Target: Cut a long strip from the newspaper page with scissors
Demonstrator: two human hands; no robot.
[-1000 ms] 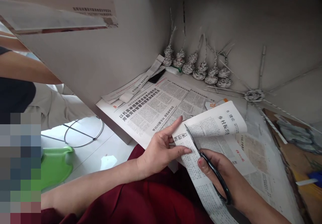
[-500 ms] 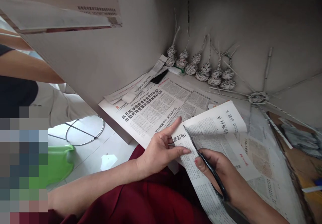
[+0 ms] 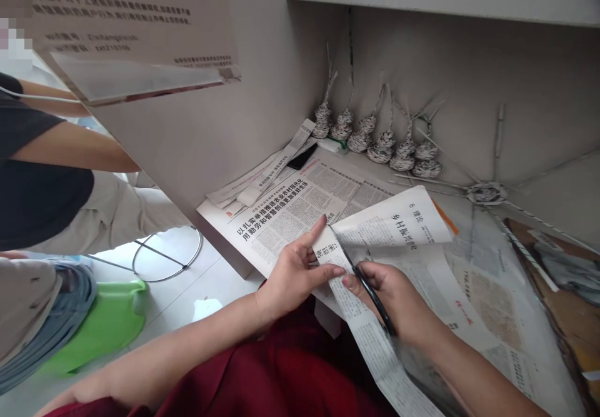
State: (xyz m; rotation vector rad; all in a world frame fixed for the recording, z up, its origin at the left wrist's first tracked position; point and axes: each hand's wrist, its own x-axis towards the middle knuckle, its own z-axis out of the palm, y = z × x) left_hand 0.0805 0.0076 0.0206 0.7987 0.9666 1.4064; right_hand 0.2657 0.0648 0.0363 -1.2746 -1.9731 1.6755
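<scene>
Above red cloth [image 3: 276,367], left hand [image 3: 287,274] pinches newspaper [image 3: 360,317]; right hand [image 3: 398,298] curls round scissors [image 3: 375,297]; drifting blades [image 3: 345,253] could nick left thumb [image 3: 328,272].

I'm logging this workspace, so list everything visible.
Scissors: 1, black, centre
Held newspaper: 1, white, centre
Newspapers beneath: several, white, centre
Paper strips: several, white, left
Woven gourds: 6, grey, back
Spoked weave: 1, grey, right
Flat object: 1, black, back
Notice: 1, beige, upper left
Small item: 1, orange, right
Bundle: 1, grey, right
Wire ring: 1, grey, left
Plastic piece: 1, green, left
Co-worker: at least 1, dark top, left
Own garment: 1, red, bottom
Left hand: 1, bare, centre
Right hand: 1, bare, on scissors
</scene>
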